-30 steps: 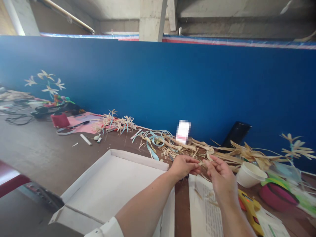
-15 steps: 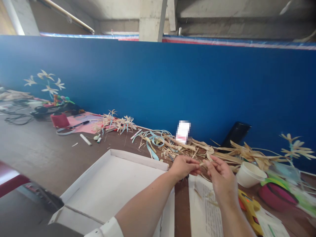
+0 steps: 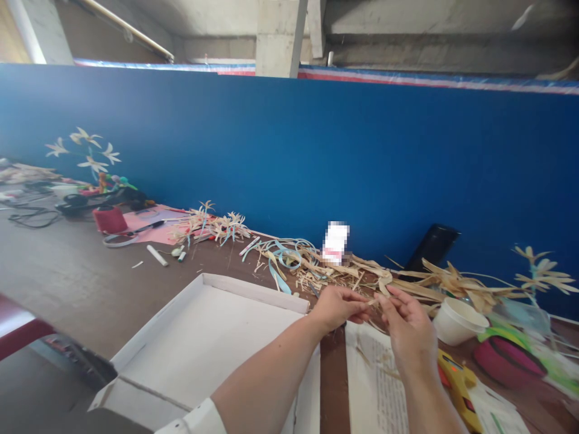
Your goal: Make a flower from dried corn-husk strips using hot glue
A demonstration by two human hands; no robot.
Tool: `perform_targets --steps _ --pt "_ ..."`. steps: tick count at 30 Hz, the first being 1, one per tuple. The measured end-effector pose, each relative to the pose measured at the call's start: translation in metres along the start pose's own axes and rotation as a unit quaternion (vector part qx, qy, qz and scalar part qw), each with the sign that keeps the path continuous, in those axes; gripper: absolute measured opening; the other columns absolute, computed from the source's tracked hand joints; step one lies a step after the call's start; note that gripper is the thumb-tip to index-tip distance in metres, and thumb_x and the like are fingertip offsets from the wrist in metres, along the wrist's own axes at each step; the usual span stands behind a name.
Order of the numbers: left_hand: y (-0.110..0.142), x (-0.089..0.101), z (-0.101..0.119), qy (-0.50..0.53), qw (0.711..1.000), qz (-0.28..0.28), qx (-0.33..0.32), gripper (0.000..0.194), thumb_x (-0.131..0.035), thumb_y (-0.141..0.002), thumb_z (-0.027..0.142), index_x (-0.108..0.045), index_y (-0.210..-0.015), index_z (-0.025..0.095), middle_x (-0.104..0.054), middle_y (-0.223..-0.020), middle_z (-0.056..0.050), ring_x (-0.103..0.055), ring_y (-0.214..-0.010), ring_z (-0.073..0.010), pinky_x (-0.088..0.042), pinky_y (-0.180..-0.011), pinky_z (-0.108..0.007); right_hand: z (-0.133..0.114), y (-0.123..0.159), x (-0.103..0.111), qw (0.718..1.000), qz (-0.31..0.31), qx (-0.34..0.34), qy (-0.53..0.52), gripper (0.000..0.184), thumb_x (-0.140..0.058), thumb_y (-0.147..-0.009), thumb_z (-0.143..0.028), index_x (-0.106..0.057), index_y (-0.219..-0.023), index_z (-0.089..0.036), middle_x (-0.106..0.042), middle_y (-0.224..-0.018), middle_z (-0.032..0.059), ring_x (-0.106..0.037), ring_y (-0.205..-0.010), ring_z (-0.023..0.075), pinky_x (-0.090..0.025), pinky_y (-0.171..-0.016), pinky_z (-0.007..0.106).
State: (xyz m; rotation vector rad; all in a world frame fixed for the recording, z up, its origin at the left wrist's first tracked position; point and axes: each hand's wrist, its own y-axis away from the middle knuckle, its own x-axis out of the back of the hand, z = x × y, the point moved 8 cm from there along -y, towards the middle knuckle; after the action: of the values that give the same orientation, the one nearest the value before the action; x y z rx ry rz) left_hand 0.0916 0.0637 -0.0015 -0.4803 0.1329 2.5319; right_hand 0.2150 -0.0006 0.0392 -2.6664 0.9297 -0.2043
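Note:
My left hand [image 3: 340, 306] and my right hand [image 3: 406, 318] meet fingertip to fingertip above the table, both closed in a pinch. Between them is a small, pale piece of dried husk [image 3: 373, 301]; its exact shape is mostly hidden by the fingers. Just behind the hands lie dried husk strips [image 3: 362, 265] and light-blue ribbon curls [image 3: 289, 256] among straw-coloured scraps. Beneath my right hand is a printed sheet of paper [image 3: 380, 386] with thin scraps on it. The shallow white cardboard box [image 3: 256, 292] sits under my left forearm.
To the right stand a white paper cup [image 3: 459, 322], a yellow tool [image 3: 461, 386] and a maroon round item [image 3: 509, 361]. Finished husk flowers [image 3: 545, 274] rise at far right, others [image 3: 93, 154] at far left. A blue partition [image 3: 271, 144] closes off the table's back.
The hands stay almost in the same place, with only a slight shift of the fingers around the pale piece. Nothing else has visibly moved.

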Motion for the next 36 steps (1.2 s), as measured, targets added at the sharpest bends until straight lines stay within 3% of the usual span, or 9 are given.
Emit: perform_targets --steps 20,31,36 --pt "0.001 -0.002 -0.001 -0.001 1.000 -0.006 0.015 0.036 -0.078 -0.055 0.034 -0.067 -0.080 0.010 -0.067 -0.068 -0.005 -0.064 -0.061 -0.0134 -0.053 -0.063 -0.026 0.001 0.000 0.002 1.000 0.012 -0.003 -0.003 0.057 -0.074 -0.061 -0.046 -0.060 -0.108 -0.017 -0.064 -0.076 0.0031 -0.048 -0.051 0.0107 -0.040 -0.046 0.024" --pt "0.002 -0.001 0.002 0.015 1.000 -0.009 0.004 0.028 -0.076 -0.059 0.028 -0.065 -0.077 0.010 -0.066 -0.067 -0.005 -0.063 -0.057 -0.0127 -0.053 -0.060 -0.026 0.002 0.003 -0.002 0.999 -0.002 -0.036 -0.041 0.051 -0.069 -0.066 -0.046 -0.060 -0.108 -0.020 -0.067 -0.099 0.0088 -0.051 -0.050 0.0100 -0.041 -0.043 0.023" --pt "0.005 0.000 0.006 0.027 1.000 0.006 0.010 0.027 -0.076 -0.060 0.027 -0.065 -0.078 0.010 -0.067 -0.068 -0.006 -0.062 -0.058 -0.0121 -0.052 -0.062 -0.026 0.012 0.001 -0.004 0.997 -0.016 -0.067 -0.046 0.056 -0.070 -0.064 -0.047 -0.058 -0.111 -0.020 -0.067 -0.100 0.0080 -0.054 -0.053 0.0119 -0.040 -0.042 0.023"
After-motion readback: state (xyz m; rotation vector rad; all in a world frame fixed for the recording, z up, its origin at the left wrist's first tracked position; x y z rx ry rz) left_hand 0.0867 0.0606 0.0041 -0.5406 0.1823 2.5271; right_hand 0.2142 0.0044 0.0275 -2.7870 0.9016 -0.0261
